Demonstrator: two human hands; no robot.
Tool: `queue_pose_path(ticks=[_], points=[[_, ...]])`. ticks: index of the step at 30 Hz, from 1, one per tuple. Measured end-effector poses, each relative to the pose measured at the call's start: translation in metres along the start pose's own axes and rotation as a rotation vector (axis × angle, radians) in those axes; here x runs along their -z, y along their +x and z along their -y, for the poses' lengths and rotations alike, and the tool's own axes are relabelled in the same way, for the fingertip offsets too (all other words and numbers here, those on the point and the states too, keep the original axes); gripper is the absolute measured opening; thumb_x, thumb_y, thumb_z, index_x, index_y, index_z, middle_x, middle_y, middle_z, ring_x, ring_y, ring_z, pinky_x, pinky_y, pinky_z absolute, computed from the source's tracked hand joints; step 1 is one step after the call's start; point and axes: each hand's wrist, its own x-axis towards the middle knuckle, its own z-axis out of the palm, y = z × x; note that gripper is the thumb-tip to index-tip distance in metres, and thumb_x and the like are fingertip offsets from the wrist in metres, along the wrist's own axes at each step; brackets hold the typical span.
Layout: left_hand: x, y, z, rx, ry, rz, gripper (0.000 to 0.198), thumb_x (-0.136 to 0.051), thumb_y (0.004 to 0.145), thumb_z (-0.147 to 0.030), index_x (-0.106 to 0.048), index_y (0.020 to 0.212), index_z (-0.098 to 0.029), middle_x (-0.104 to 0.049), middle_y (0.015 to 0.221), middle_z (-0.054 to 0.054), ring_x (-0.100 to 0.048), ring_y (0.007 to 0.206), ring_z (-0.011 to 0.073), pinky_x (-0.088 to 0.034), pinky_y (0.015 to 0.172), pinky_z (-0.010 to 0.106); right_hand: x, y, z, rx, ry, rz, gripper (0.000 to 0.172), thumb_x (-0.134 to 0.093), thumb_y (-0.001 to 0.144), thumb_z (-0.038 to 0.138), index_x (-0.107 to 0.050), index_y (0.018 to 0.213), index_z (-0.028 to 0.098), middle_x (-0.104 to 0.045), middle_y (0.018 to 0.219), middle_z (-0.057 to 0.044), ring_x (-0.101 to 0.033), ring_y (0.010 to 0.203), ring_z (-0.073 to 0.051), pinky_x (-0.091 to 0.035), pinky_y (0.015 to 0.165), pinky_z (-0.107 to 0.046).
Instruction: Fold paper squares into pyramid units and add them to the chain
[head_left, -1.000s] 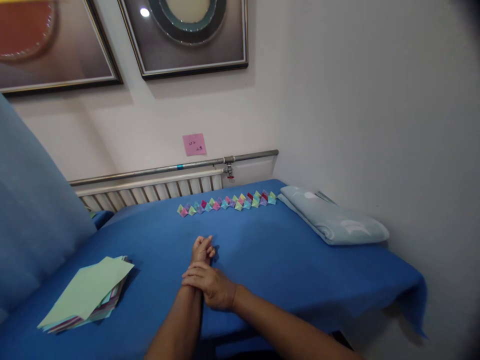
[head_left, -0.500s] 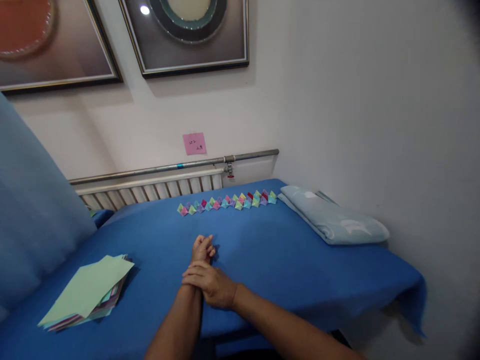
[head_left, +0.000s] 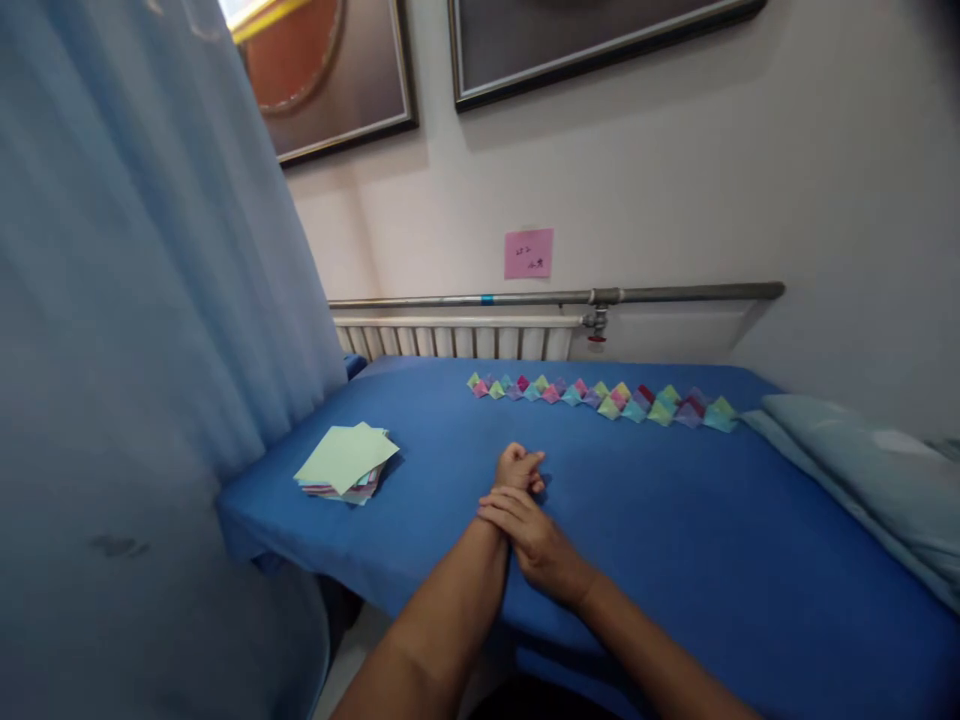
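Observation:
My left hand [head_left: 520,468] rests on the blue cloth with its fingers loosely curled; nothing shows in them. Across the left wrist lies my right hand [head_left: 536,540], its fingers wrapped over it from the right side. Beyond both hands a long strip of folded paper pieces [head_left: 551,394] in pink, green, blue, purple and red stretches over the cloth. Left of the hands sits a stack of coloured paper sheets [head_left: 346,455], a pale green one on top. The two hands touch neither the strip nor the stack.
The blue cloth [head_left: 637,520] covers the table. A folded light blue blanket [head_left: 862,460] lies at the right, and a blue curtain [head_left: 172,300] hangs at the left. Behind stand a white radiator [head_left: 465,338] and a pipe [head_left: 690,294]; a pink note [head_left: 529,254] is on the wall.
My view has turned to the left, so the table's things appear further right and more curtain shows. The right hand stays on the left wrist; paper strip and stack have not moved.

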Motion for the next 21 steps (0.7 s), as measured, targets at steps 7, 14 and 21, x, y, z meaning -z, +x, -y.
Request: queue_pose_path(ticks=[7, 14, 21], points=[[0.020, -0.009, -0.003, -0.096, 0.242, -0.062, 0.021, -0.058, 0.091, -0.032, -0.060, 0.101, -0.014, -0.063, 0.094, 0.004, -0.060, 0.074, 0.0124, -0.053, 0.065, 0.029, 0.002, 0.000, 0.002, 0.010, -0.069, -0.062, 0.057, -0.036, 0.078, -0.003, -0.059, 0.124, 0.022, -0.064, 0.120, -0.008, -0.050, 0.122, -0.022, -0.048, 0.102, -0.047], [0.074, -0.053, -0.030, -0.329, 0.508, -0.273, 0.024, -0.071, 0.072, -0.018, -0.050, 0.061, -0.018, -0.047, 0.063, -0.004, -0.048, 0.066, 0.0133, -0.040, 0.068, 0.027, -0.002, -0.014, -0.028, -0.267, -0.155, -0.252, 0.051, -0.039, 0.076, 0.003, -0.060, 0.118, 0.022, -0.062, 0.117, -0.010, -0.057, 0.113, -0.023, -0.048, 0.099, -0.048], [0.134, -0.093, -0.086, -0.532, 0.786, -0.372, 0.008, -0.062, 0.069, -0.017, -0.057, 0.072, -0.023, -0.059, 0.096, 0.010, -0.042, 0.115, 0.0326, -0.027, 0.099, 0.044, -0.005, -0.015, -0.023, -0.346, -0.027, -0.217, 0.051, -0.039, 0.066, -0.002, -0.062, 0.106, 0.020, -0.063, 0.109, -0.009, -0.055, 0.109, -0.021, -0.047, 0.097, -0.042]])
